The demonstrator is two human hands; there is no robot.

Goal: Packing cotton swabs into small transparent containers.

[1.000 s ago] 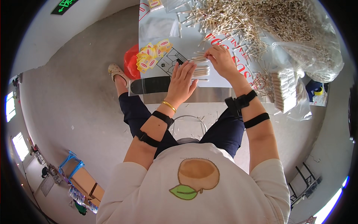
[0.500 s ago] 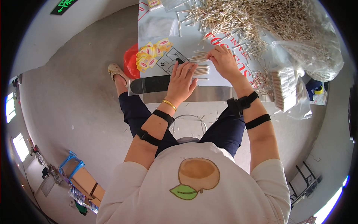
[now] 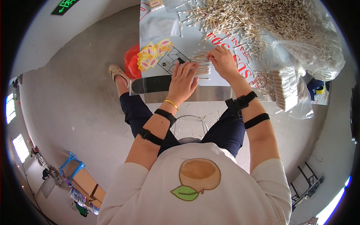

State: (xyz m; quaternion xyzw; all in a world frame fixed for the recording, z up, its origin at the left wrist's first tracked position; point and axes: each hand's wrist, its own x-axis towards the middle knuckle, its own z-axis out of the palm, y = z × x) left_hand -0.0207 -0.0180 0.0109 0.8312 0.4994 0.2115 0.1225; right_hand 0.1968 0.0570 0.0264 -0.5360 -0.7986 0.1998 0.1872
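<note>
My left hand (image 3: pixel 183 80) lies flat with its fingers stretched out over the left part of a small row of cotton swabs (image 3: pixel 203 70) near the table's front edge. To the right of that row, my right hand (image 3: pixel 225 63) is closed, thumb and forefinger pinched at the right ends of a few loose cotton swabs (image 3: pixel 198 56). How many swabs the pinch holds is hidden by the fingers. One more swab lies just in front of the row, beside my left thumb. Beyond both hands spreads a large heap of cotton swabs (image 3: pixel 258 18).
Yellow printed cards (image 3: pixel 153 52) lie at the left, near flat clear bags (image 3: pixel 159 27). A red bag (image 3: pixel 131 63) hangs by the table's left side. A black strip (image 3: pixel 150 84) runs along the front edge. Bundled swabs (image 3: pixel 285 90) and crumpled clear plastic (image 3: pixel 318 62) are at the right.
The loose swabs at my right fingertips now lie lower and more spread apart. My right forearm has shifted slightly left; my left hand has barely moved.
</note>
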